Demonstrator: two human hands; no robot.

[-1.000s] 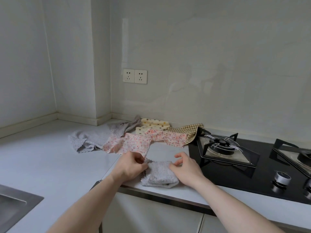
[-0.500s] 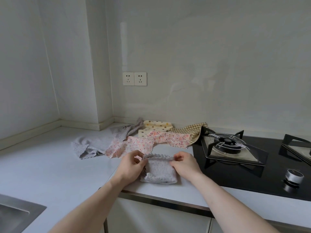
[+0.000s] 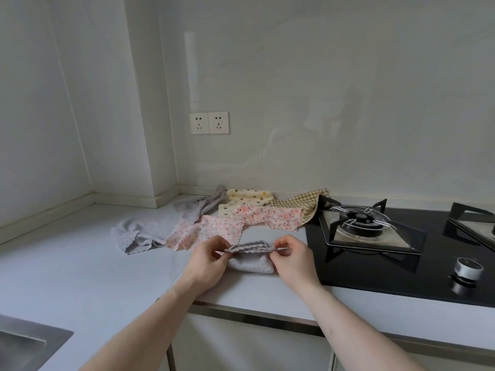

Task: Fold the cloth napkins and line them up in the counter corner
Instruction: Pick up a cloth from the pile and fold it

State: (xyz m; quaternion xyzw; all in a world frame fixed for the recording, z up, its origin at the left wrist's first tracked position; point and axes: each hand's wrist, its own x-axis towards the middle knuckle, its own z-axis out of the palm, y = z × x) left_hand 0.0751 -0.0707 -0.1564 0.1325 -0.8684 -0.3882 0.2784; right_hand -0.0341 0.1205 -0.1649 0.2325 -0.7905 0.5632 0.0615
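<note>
Now 2 hands (left (image 3: 207, 259), right (image 3: 293, 257)) pinch grey napkin (image 3: 250, 259).

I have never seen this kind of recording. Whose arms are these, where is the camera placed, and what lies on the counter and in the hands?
There is no machine here. A person wears one wide-angle camera on the head, looking forward and down, so the two bare arms reaching in from below are their own.

The left hand and the right hand each pinch one end of a small grey napkin, folded into layers, lifting its top edge just above the white counter.

Behind it lie unfolded napkins: a grey one, a pink floral one, a cream dotted one and a tan checked one, overlapping near the wall corner. To the right is a black gas stove; at lower left, a sink edge.
</note>
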